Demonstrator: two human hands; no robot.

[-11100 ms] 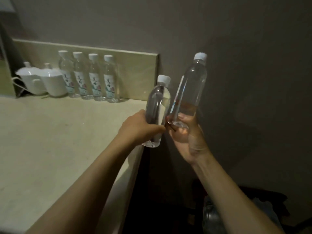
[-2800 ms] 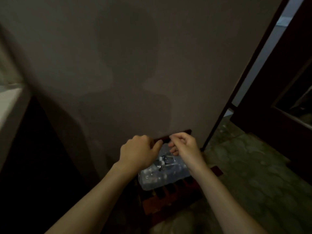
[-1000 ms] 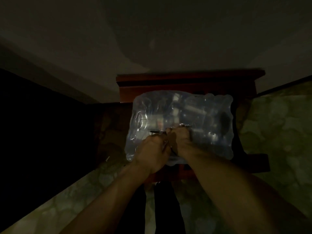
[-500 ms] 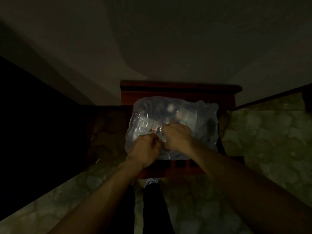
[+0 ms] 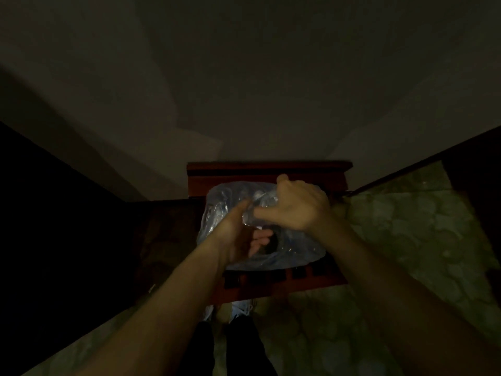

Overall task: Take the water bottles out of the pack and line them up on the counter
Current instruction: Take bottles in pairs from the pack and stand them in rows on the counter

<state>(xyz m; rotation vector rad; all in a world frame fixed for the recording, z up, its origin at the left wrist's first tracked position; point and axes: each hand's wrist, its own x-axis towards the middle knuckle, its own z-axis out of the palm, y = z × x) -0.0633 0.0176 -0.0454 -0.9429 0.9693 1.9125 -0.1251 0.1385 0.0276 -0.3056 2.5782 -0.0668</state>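
At centre frame, the left hand [image 5: 238,237] reaches into the pack [image 5: 298,248], its grasp indiscernible; the right hand [image 5: 298,207], at 1 o'clock, fingers curled, lifts the wrap. Widen the tear, then grip a bottle by its neck.

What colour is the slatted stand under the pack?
Dark reddish-brown wood, the stand shows in the dim head view.

We saw a dim room. A plain grey wall [image 5: 244,77] filled the upper view. Against its foot stood a low red-brown wooden stand [image 5: 271,169] with slats along its near edge. The floor [image 5: 406,240] was mottled green stone. A dark mass [image 5: 54,213] lay to the left.
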